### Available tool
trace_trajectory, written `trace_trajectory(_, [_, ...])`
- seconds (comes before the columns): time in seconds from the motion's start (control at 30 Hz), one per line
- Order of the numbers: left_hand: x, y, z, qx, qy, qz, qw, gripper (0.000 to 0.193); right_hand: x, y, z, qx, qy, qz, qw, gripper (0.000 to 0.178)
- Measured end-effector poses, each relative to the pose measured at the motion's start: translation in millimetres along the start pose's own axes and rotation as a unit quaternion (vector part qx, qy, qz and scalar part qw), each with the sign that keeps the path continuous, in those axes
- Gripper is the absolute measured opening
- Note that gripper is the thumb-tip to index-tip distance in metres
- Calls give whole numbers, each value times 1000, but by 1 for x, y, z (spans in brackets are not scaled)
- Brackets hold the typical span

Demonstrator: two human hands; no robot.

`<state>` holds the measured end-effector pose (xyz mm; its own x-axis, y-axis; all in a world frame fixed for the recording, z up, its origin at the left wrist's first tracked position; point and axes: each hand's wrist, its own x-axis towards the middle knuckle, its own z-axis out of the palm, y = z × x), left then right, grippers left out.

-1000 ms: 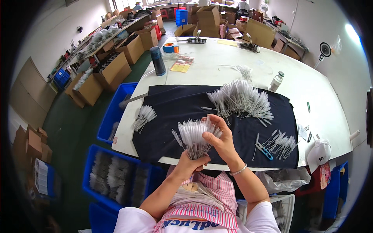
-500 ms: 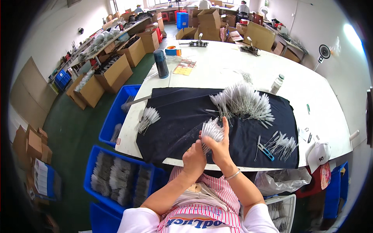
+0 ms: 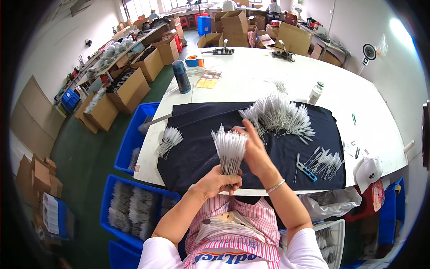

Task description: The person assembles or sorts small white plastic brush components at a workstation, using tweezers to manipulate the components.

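My left hand (image 3: 218, 182) is closed round the wire stems of a bundle of small white bristle brushes (image 3: 230, 144). The bundle stands upright over the near part of a dark cloth (image 3: 192, 121), bristles upward. Beside it on the right, my right hand (image 3: 257, 154) is raised with fingers extended, slightly blurred; its palm faces the bundle. Beyond my hands lies a large pile of similar brushes (image 3: 282, 117). A small bunch of brushes (image 3: 170, 139) rests at the cloth's left edge. Loose brushes (image 3: 328, 163) lie at the right, next to blue-handled snips (image 3: 307, 172).
The white table (image 3: 358, 103) carries a dark bottle (image 3: 181, 77), a clear bottle (image 3: 316, 93) and a white cap (image 3: 369, 170). Blue crates (image 3: 107, 204) with brushes stand on the floor at the left. A plastic bag (image 3: 331, 201) hangs by the near right edge.
Both hands were together round the bundle, which was tilted and lower. Now it stands upright and farther left in my left hand, while my right hand has come off it and opened.
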<state>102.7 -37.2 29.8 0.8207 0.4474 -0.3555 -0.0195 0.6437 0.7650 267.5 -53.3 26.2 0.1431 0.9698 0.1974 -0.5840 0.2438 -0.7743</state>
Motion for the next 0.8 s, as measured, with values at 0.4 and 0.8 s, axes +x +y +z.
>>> trace_trajectory(0.4, [-4, 21, -3, -89, 39, 106, 990, 53, 17, -43, -20, -146, 13, -55, 988, 12])
trace_trajectory(0.8, [-2, 21, 3, -7, 87, 80, 993, 53, 31, -52, -3, -406, -114, -163, 892, 34])
